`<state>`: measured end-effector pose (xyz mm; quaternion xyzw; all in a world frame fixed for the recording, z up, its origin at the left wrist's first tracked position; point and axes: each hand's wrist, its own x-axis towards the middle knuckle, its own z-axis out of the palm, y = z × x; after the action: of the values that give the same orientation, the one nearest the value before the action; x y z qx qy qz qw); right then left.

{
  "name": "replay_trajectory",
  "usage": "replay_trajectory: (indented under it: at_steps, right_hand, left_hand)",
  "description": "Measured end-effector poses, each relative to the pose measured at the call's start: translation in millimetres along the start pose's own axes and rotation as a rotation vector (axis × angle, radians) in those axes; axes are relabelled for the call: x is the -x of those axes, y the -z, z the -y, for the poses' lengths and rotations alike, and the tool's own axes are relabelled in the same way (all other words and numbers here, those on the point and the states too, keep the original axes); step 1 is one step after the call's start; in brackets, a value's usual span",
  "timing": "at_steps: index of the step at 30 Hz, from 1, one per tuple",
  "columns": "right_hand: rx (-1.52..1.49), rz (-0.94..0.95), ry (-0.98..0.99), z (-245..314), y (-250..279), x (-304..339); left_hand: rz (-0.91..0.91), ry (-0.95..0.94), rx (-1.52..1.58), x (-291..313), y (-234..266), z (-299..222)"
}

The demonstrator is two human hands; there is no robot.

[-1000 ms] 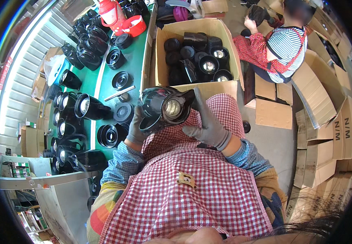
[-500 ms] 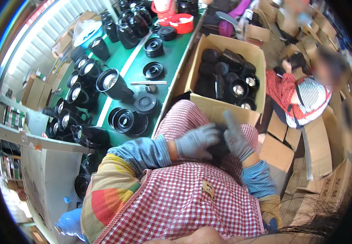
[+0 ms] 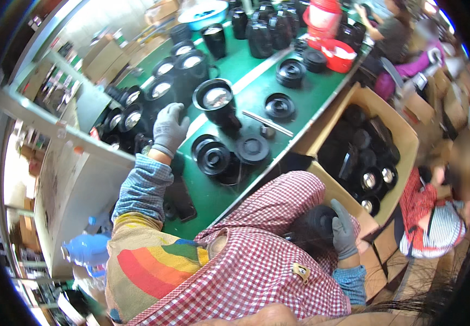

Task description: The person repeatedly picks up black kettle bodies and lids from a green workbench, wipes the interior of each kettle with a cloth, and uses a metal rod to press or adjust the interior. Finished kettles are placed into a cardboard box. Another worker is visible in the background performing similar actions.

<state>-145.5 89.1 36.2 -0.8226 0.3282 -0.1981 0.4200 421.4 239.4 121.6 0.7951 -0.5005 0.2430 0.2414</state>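
Note:
My right hand (image 3: 345, 233), in a grey glove, holds a dark, lidded jug (image 3: 311, 228) on my lap, with its fingers against the round black lid. The jug's lower part is blurred against the checked apron. My left hand (image 3: 170, 130), also gloved, reaches over the green table, its fingers stretched out and slightly bent, beside a group of black jugs (image 3: 160, 91) with shiny metal insides. I see nothing held in it. Right of that hand stands a black jug (image 3: 218, 103) with an open top. Black lids (image 3: 213, 157) lie nearer me.
An open cardboard box (image 3: 409, 163) of black jugs and lids stands right of the green table (image 3: 191, 190). Further back are black vessels (image 3: 259, 41), a red basin (image 3: 339, 55) and a blue basin (image 3: 203, 15). A metal frame (image 3: 66, 127) runs left. Another person (image 3: 433, 228) sits right.
My left hand has left the jug on my lap and moved left and forward over the table. My right hand stays at the jug. The view has turned left.

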Motion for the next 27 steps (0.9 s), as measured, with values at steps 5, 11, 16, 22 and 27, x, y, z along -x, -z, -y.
replay_trajectory:
  at_steps: [5, 11, 16, 22, 27]
  right_hand:
    - [0.224, 0.038, 0.441, 65, 5, -125]
    - [0.393, 0.271, 0.733, 160, -107, -277]
    - [0.514, 0.417, 0.439, 200, -185, -340]
    - [0.587, 0.190, 0.370, 188, -230, -353]
    - [0.497, 0.065, 0.429, 173, -230, -356]
  left_hand:
    - [-0.120, 0.202, -0.009, 26, 101, 49]
    - [-0.005, 0.685, -0.011, 118, 120, 36]
    - [0.123, 1.134, 0.696, 174, 80, 39]
    - [0.096, 1.261, 1.038, 169, 57, 14]
    - [-0.102, 1.187, 1.184, 185, 41, 50]
